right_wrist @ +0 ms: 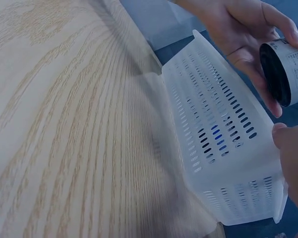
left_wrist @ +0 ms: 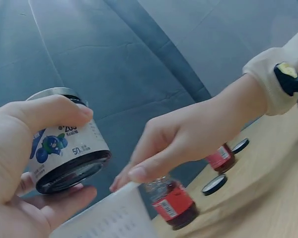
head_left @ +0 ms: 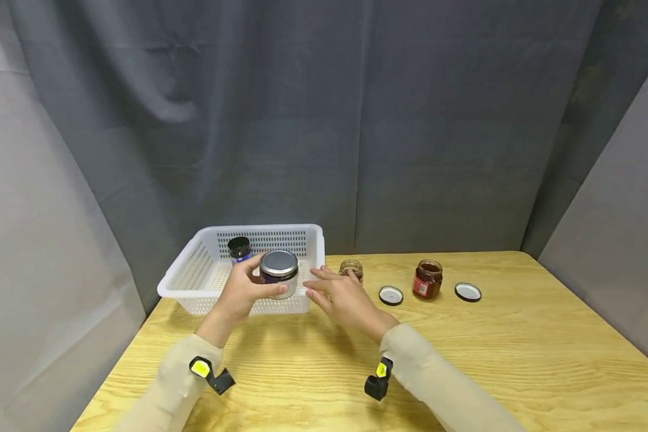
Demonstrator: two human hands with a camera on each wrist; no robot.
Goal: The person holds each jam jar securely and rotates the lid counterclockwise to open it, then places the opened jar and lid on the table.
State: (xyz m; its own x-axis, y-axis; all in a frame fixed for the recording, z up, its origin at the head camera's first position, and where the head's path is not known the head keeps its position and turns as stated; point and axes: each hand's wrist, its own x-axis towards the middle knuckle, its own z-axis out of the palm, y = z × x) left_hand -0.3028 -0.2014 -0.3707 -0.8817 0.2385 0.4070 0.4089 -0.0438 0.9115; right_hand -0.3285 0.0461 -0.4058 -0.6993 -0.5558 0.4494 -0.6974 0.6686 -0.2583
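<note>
My left hand (head_left: 239, 293) holds a blueberry jam jar (head_left: 279, 285) with a silver lid over the front right part of a white plastic basket (head_left: 200, 294). The left wrist view shows its thumb across the pale label (left_wrist: 72, 146) and fingers under the base. My right hand (head_left: 351, 303) is at the basket's right front corner, its fingers extended and the thumb (right_wrist: 283, 136) right at the rim. Inside the basket, a dark-lidded jar (head_left: 240, 247) stands toward the back left. Just behind the right hand is an open glass jar (left_wrist: 174, 204) with a red label, partly hidden in the head view.
To the right stand a lidless red-labelled jar (head_left: 428, 281) and two loose lids lying pale side up, one lid (head_left: 391, 295) left of it and another lid (head_left: 468, 292) right. A grey curtain (head_left: 356, 120) hangs behind the wooden table (head_left: 313, 372).
</note>
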